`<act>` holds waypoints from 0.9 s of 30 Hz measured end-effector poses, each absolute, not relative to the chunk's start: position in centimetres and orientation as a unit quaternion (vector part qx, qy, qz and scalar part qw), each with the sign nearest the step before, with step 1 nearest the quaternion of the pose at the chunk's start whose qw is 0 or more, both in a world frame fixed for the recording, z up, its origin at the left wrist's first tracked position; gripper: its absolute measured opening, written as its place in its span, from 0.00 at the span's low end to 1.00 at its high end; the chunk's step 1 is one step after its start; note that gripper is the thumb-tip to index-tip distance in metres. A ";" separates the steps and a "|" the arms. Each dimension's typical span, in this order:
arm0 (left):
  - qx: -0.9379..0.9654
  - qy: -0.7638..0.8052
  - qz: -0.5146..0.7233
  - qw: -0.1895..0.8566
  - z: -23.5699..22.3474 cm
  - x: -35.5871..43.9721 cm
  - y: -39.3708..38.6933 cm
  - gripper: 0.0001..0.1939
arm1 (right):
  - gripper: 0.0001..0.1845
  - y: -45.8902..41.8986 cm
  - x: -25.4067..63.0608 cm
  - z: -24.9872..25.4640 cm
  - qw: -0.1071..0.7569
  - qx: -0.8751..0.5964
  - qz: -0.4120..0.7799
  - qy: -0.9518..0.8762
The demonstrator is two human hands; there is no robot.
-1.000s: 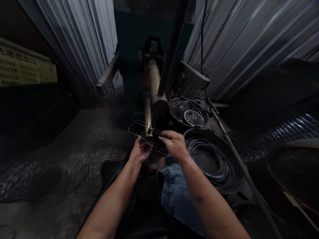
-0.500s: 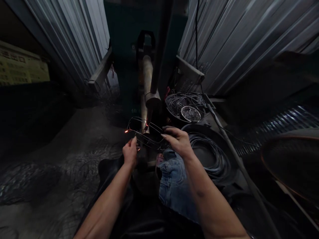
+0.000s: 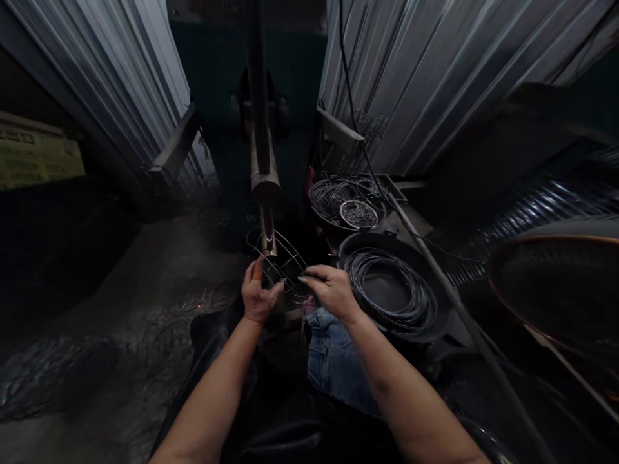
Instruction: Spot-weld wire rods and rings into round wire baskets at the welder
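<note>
In the dim head view, an oblong wire frame (image 3: 289,258) with cross wires lies at the tip of a welding machine's brass-coloured arm (image 3: 265,222). My left hand (image 3: 258,298) is at the frame's near left side, thumb and fingers around its wires, an orange cover on one finger. My right hand (image 3: 333,288) pinches the frame's right end between thumb and fingers. Above the frame is the machine's thick upper cylinder (image 3: 265,180). Part of the frame is lost in shadow.
To the right stand a black tub (image 3: 345,248) with a coil of wire (image 3: 394,290) and a basin of wire pieces (image 3: 333,200) holding a small round dish (image 3: 358,214). A long pole (image 3: 435,277) slants past them. Wire pieces (image 3: 159,328) litter the floor left; a yellow crate (image 3: 39,151) stands far left.
The bright sparks at the welding tip and beside my left hand are gone; a small glow shows on the floor. My left hand has turned, its thumb now farther from its fingers. The view has shifted.
</note>
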State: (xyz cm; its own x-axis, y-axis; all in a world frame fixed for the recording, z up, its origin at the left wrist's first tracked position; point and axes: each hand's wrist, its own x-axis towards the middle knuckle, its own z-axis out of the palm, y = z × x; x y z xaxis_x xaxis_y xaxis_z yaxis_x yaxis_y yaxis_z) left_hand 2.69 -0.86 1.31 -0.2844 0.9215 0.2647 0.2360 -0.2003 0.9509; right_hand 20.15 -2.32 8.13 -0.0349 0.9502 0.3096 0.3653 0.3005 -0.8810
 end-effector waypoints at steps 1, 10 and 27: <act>0.517 0.553 0.580 0.301 1.7 2.5 -1.1 0.36 | 0.07 -2.3 19.9 8.7 0.466 -0.508 0.301 -0.659; 0.501 0.515 0.597 0.358 2.0 1.1 0.4 0.40 | 0.07 -1.0 17.9 11.1 0.421 -0.514 0.298 -0.685; 0.590 0.550 0.563 0.178 0.2 -0.3 0.0 0.37 | 0.08 -0.9 19.6 11.9 0.356 -0.482 0.501 -0.624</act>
State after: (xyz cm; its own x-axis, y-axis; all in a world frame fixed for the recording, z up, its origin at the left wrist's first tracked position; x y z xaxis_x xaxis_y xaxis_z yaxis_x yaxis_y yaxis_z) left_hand -0.31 0.02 0.18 -0.2394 0.8500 0.4692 0.4481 -0.3320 0.8301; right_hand 19.60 -0.89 11.85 -0.2821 0.9586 -0.0385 0.2451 0.0332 -0.9689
